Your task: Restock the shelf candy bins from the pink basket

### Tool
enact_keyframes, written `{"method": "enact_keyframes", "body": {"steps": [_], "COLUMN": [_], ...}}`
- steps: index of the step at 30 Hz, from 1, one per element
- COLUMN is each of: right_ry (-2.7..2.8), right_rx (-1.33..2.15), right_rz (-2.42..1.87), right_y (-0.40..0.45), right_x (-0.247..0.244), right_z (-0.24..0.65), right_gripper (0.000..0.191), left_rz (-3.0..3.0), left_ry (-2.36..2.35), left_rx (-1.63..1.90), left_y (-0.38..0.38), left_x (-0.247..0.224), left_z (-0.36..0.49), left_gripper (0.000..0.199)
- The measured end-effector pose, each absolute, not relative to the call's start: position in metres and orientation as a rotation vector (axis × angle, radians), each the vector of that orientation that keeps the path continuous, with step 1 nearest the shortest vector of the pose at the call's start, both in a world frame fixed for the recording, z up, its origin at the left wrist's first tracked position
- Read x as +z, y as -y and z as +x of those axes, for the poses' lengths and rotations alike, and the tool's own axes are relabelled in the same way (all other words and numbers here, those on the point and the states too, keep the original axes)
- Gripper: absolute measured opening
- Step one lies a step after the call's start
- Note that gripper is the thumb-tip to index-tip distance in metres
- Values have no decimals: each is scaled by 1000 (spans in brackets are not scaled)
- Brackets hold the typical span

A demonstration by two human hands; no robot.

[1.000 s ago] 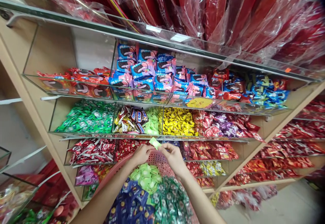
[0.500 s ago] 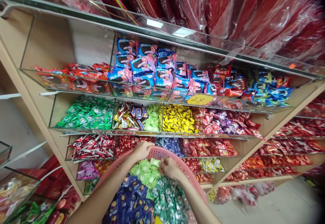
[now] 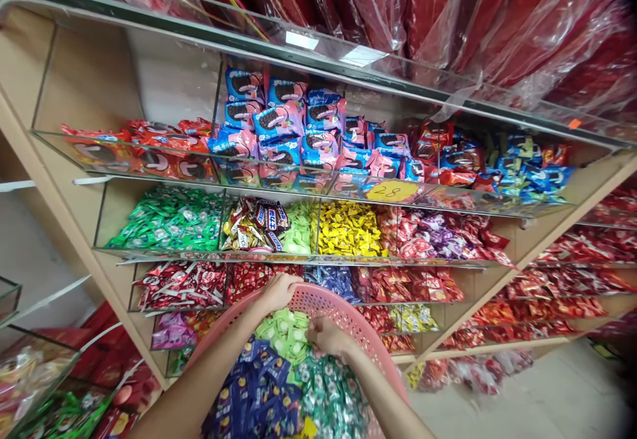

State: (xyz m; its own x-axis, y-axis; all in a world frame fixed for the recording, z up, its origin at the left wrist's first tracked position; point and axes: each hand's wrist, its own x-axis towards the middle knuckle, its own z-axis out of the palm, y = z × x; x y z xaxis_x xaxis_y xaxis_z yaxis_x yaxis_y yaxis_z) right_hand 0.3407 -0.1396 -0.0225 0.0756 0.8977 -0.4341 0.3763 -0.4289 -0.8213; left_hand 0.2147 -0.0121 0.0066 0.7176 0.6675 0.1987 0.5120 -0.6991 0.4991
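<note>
A pink plastic basket [image 3: 368, 319] with a perforated wall stands in front of me, full of wrapped candies. My left hand [image 3: 279, 292] is closed over its far rim. Inside the basket, my right hand [image 3: 327, 336] has its fingers curled at the right edge of a heap of light green candies [image 3: 284, 333]; what they hold, if anything, is hidden. Dark blue candies [image 3: 251, 392] fill the left of the basket and dark green ones [image 3: 331, 392] the right. A bit of yellow wrapper [image 3: 307, 428] shows at the bottom.
Beyond the basket rises a wooden rack with glass-fronted shelves. Blue and pink cookie packs [image 3: 276, 121] sit up high, above green candies [image 3: 169, 220], Snickers bars [image 3: 271, 217] and yellow candies [image 3: 348, 227]. A yellow price tag [image 3: 392, 191] reads 28. Bagged sweets [image 3: 485, 369] lie low at right.
My right hand has moved slightly down and left, against the light green candies. My left hand stays on the rim.
</note>
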Motion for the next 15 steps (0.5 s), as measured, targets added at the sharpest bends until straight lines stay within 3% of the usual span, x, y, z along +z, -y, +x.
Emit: {"method": "enact_keyframes", "body": {"steps": [15], "right_ry": [1153], "right_rx": [1110], "right_rz": [-1956], "right_y": [106], "right_x": [-20], "right_z": [338], "right_gripper": [15], "left_rz": [2427], "left_ry": [-928], "left_rx": [538], "left_y": [9], "left_x": [2], "left_z": [214], "left_gripper": [36]}}
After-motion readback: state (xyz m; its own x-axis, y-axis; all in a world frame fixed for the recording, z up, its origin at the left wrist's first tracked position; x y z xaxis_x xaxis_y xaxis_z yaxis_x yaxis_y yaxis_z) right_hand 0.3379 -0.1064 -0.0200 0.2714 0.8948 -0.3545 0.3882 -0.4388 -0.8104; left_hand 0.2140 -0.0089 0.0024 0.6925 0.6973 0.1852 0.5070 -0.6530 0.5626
